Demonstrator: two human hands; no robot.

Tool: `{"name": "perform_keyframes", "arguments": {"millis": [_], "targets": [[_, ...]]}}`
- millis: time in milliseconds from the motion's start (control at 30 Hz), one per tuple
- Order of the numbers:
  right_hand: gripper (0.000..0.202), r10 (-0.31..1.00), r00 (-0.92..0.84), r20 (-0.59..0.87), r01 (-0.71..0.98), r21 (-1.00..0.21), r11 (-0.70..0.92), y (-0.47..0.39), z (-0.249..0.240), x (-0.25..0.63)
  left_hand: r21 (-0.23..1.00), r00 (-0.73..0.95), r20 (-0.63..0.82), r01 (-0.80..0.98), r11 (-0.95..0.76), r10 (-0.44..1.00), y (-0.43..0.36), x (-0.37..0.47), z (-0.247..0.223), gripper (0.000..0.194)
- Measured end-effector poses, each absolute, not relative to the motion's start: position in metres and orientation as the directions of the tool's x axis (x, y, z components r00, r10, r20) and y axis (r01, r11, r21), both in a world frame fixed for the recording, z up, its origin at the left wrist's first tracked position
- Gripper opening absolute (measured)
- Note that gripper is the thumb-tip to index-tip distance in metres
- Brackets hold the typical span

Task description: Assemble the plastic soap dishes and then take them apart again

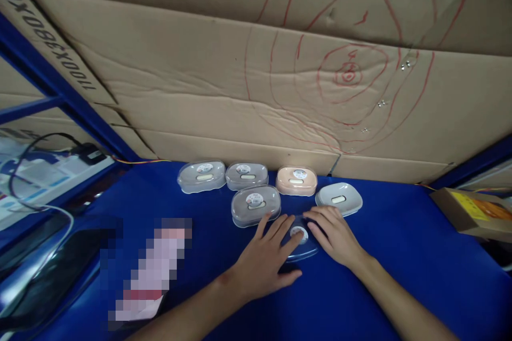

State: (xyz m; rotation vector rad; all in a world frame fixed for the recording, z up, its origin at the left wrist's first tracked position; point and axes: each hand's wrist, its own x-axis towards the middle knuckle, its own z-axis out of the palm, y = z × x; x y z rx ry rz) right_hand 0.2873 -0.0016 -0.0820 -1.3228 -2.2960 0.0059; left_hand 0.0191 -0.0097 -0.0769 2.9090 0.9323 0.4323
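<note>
A clear oval plastic lid with a round white label lies on the blue table between my hands. My left hand rests across its left side with fingers spread, the index finger over the label. At the lid's upper right edge are the stretched fingers of my right hand, thumb apart. Just beyond that hand sits an uncovered grey oval dish with a small cream oblong piece in its middle. A lidded grey oval dish stands by my left fingertips. Whether either hand presses on the lid, I cannot tell.
Along the cardboard wall stand a lidded grey dish, another lidded grey dish and a lidded peach dish. A pixelated pink object lies left. A cardboard box is at right; cables hang at left.
</note>
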Motion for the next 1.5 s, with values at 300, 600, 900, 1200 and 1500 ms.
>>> {"name": "perform_keyframes", "arguments": {"millis": [300,600,900,1200,1500], "targets": [[0.064,0.958,-0.156,0.239,0.954,-0.216,0.210,0.018,-0.082,0.356,0.237,0.755,0.145,0.601,-0.763,0.640,-0.013,0.021,-0.064,0.062],[0.097,0.957,-0.275,0.090,0.940,-0.182,0.287,-0.018,-0.063,0.361,0.240,0.745,0.323,0.533,-0.812,0.584,-0.018,0.020,-0.062,0.058],[0.092,0.948,-0.280,0.150,0.898,-0.308,0.314,-0.010,-0.076,0.363,0.354,0.680,0.457,0.453,-0.818,0.574,-0.032,0.028,-0.068,0.081],[0.103,0.868,-0.418,0.269,0.731,-0.468,0.497,-0.048,-0.053,0.296,0.817,0.570,0.316,0.244,-0.523,0.758,-0.033,0.023,-0.057,0.143],[0.095,0.869,-0.320,0.377,0.577,-0.650,0.495,-0.046,-0.060,0.279,0.921,0.520,0.212,0.176,-0.347,0.828,-0.030,0.013,-0.040,0.140]]}}
